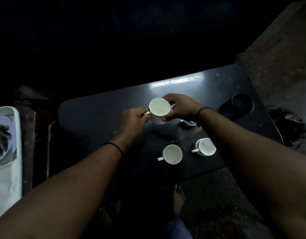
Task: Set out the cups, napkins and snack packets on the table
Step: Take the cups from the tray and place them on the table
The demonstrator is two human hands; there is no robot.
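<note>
Both hands on one white cup, held above the dark tabletop near its middle; my left hand has its grip curled on the handle at the cup's 9 o'clock, fingers pinching it; my right hand wraps the cup body from 3 o'clock, thumb on the near side, fingers round the far rim; cup upright, mouth up, looks empty; second cup stands on the tabletop at 6 o'clock from the held one, handle to its 8 o'clock; third cup just beside it at 3 o'clock, apart, handle at 8 o'clock; another white piece partly hidden under my right wrist, cannot tell what; white tray at far 9 o'clock, off the tabletop; dark round holder at 3 o'clock; my bare foot on the floor at 6 o'clock
</note>
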